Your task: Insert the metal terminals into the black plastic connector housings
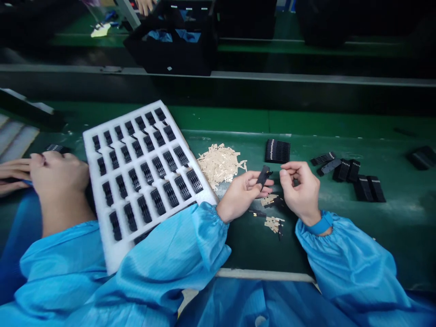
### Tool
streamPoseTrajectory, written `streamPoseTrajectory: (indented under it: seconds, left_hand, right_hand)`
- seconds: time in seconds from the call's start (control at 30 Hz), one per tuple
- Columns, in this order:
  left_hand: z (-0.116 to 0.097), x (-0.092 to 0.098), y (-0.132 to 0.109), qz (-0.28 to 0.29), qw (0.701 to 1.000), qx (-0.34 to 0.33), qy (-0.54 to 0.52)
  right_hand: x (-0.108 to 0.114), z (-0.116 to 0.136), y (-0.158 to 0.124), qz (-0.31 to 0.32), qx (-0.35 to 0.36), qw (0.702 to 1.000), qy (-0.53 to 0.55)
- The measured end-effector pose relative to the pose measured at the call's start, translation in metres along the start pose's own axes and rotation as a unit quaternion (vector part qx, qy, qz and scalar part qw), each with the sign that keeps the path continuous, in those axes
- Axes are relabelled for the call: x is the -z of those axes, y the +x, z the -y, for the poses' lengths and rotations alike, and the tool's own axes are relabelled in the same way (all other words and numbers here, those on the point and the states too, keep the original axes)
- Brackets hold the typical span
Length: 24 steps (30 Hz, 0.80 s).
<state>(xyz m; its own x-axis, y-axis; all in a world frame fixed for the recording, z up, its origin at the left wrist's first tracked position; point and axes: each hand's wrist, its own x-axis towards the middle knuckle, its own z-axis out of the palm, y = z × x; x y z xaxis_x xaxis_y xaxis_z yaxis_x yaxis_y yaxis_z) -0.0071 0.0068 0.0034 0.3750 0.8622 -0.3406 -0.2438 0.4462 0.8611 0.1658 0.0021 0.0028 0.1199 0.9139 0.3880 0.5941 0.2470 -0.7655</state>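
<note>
Two bare hands work just above a green bench top (354, 254). The left hand (240, 197) pinches a small black plastic strip (264, 177) firmly between thumb and fingers, a steady hold. The right hand (299, 190) curls just beside it; I cannot tell if it holds anything. A pile of thin tan flat pieces (220, 164) lies near.

Top edge: a hand (145, 5) of another person is cut off at the frame, its arm out of view.
Left edge: a co-worker's far hand (13, 175) is cut off, so its wrist and arm do not show.
Co-worker's near hand (57, 177): it covers most of a black part (56, 147), whose shape cannot be told.
Foam tray (102, 150): its near corner is hidden under the left sleeve (170, 263).
Left hand (241, 195): its fingers hide the lower end of a black strip (264, 177).
Beige pile (221, 165): its pieces are too small and tangled to tell apart.
Far crate (170, 56): its contents are mostly hidden; only blue cloth shows at the top.
</note>
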Motion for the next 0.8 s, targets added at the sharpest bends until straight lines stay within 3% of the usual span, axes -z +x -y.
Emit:
streamPoseTrajectory:
  seconds: [0.43,0.8]
  left_hand:
    - [0.0013,-0.0011,-0.0009,-0.002,1.000,-0.019,0.005]
    - [0.0032,-0.0014,0.0003,-0.012,1.000,-0.016,0.018]
  right_hand:
    - [-0.0045,0.0026,-0.0039,0.082,0.016,0.996,0.033]
    - [-0.0069,0.0002,-0.0041,0.093,-0.005,0.995,0.027]
